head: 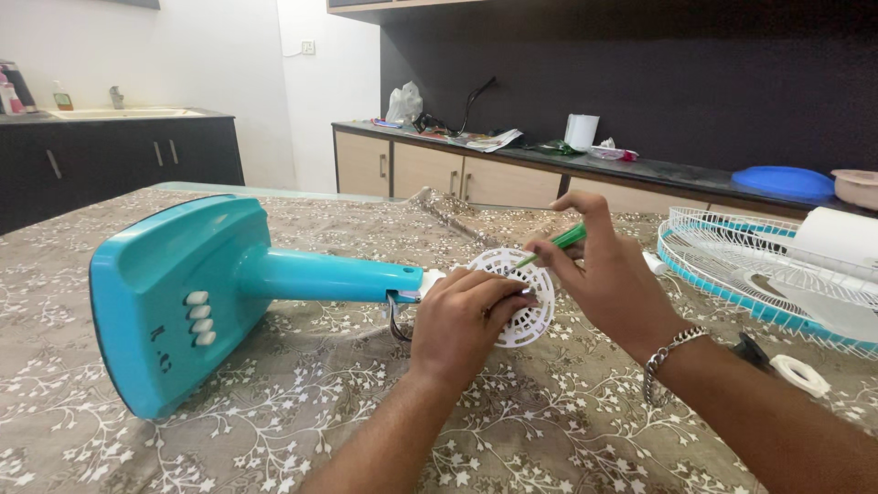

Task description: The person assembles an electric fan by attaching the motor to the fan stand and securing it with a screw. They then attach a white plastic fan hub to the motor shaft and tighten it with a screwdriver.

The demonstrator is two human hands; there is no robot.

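Observation:
A turquoise table fan body [183,293] lies on its side on the cloth-covered table, its base at the left and its neck pointing right. At the neck's end sits a round white slotted motor cover [526,302]. My left hand [462,320] rests on this cover and grips it. My right hand [608,274] holds a green-handled screwdriver [558,242] whose tip points down at the cover's top. A metal bracelet is on my right wrist.
A white and turquoise fan guard with a blade [768,265] lies at the right. A white ring nut [798,373] and a small black part [750,349] sit near my right forearm. Counters with a sink, bags, cups and bowls line the back walls.

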